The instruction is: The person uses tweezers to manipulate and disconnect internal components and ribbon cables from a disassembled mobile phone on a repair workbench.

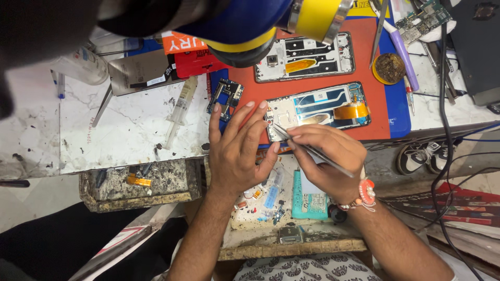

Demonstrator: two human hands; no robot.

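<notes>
My right hand [325,156] pinches thin metal tweezers [307,147], whose tips reach the left end of an opened phone [320,109] lying on the orange mat [377,93]. My left hand [239,148] rests flat beside that phone end, fingers spread and pointing up, holding nothing. A second opened phone frame [304,57] lies above the first. A small dark circuit board [226,99] sits just left of my left fingertips.
A syringe [179,112] lies on the stained white slab [120,135]. A round brown flux tin [389,67], purple tool [403,52] and another board [424,21] sit at the upper right. Cables [445,130] hang right. An open drawer of small parts [265,203] is under my wrists.
</notes>
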